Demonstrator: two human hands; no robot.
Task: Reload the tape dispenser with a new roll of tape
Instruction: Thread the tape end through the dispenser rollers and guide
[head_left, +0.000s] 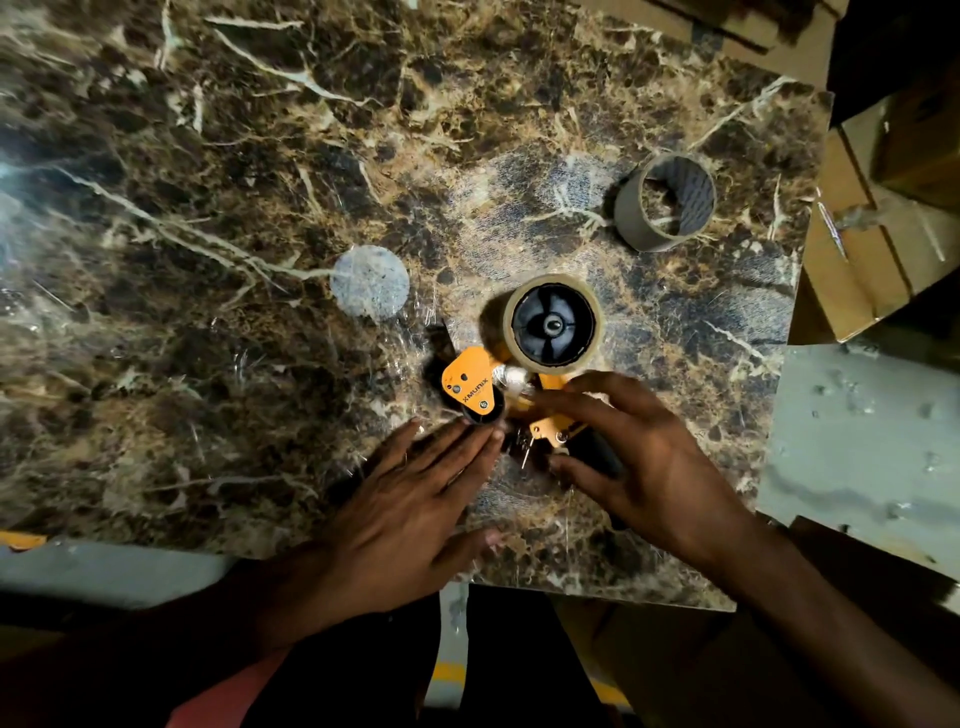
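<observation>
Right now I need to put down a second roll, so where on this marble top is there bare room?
The widest bare stretch of the marble tabletop is its far-left part, beyond the pale round patch. It is crowded near the front edge, where the tape dispenser, left hand and right hand meet; the empty cardboard core takes the far-right corner.

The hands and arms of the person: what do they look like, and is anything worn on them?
Both the left hand and the right hand are bare: no gloves, rings or watch show. Wrists and forearms are uncovered too, with no sleeve visible on them. The lower arms fade into dark shadow, so anything worn higher up cannot be told.
</observation>
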